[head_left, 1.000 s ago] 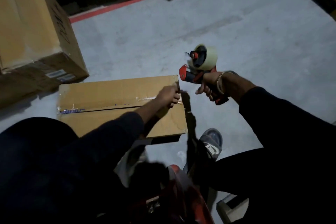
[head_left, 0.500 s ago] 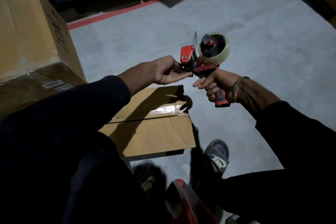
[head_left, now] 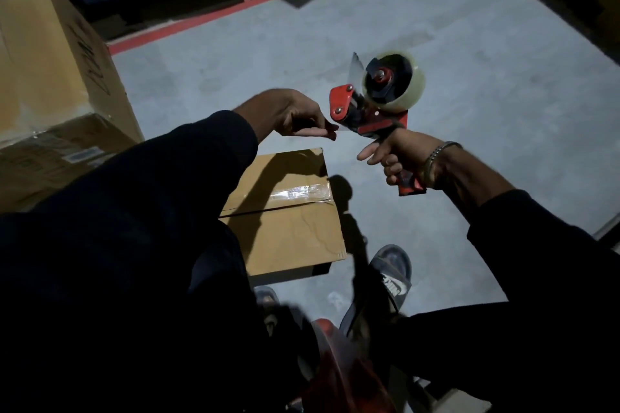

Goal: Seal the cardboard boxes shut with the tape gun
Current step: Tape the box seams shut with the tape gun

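Right hand (head_left: 397, 157) clamps tape gun (head_left: 372, 104) handle; left hand (head_left: 302, 117) pinching at its front edge.

Matt brown cardboard box (head_left: 295, 228) carries a glossy clear tape strip (head_left: 298, 193); the tape gun (head_left: 375, 111) is red plastic, over a smooth grey concrete floor (head_left: 469, 60).

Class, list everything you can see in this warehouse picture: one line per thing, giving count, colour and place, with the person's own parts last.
tape gun: one, red and black, held up above the floor.
tape roll: one, clear, mounted on the tape gun.
small box: one, brown, on the floor at centre, clear tape along its seam.
large box: one, brown, at left.
floor: grey, with a red line at top.
sandal: one, dark, bottom centre.
left hand: one, fingertips at the gun's front.
right hand: one, grips the handle.
bracelet: one, metal, right wrist.
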The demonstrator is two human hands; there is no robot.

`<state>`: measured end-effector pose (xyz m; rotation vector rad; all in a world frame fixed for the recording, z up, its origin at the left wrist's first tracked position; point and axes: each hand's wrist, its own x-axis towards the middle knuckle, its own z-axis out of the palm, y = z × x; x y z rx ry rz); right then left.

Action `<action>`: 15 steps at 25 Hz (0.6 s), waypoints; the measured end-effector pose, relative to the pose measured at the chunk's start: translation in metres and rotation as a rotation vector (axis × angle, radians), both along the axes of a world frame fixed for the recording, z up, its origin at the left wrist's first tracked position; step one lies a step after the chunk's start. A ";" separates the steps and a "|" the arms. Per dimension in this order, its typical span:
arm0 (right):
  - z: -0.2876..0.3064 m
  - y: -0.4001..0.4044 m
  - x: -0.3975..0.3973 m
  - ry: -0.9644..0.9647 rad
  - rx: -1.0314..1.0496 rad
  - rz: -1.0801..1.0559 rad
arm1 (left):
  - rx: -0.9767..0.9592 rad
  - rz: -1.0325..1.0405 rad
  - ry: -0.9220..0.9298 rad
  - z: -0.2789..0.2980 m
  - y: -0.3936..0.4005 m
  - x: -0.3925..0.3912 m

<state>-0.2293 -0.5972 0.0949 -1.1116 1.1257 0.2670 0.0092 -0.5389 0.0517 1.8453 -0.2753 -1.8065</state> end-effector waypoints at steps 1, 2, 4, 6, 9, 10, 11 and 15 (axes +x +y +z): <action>-0.010 0.003 0.000 0.016 -0.003 -0.016 | -0.015 -0.020 -0.019 -0.010 -0.004 0.000; -0.021 0.009 0.002 0.023 -0.008 -0.051 | -0.045 -0.043 -0.041 -0.021 -0.007 0.002; -0.046 0.026 0.005 0.007 -0.054 -0.151 | -0.138 -0.118 -0.153 -0.038 -0.010 0.007; -0.080 0.050 0.006 -0.046 -0.117 -0.272 | -0.256 -0.175 -0.316 -0.060 -0.011 0.011; -0.127 0.080 0.017 -0.052 -0.204 -0.396 | -0.356 -0.259 -0.425 -0.090 -0.011 0.012; -0.137 0.088 0.019 -0.013 -0.262 -0.418 | -0.380 -0.284 -0.455 -0.097 -0.013 0.015; -0.146 0.093 0.020 0.032 -0.342 -0.420 | -0.403 -0.297 -0.483 -0.100 -0.015 0.019; -0.157 0.113 0.003 0.168 -0.525 -0.380 | -0.402 -0.315 -0.366 -0.108 -0.023 0.035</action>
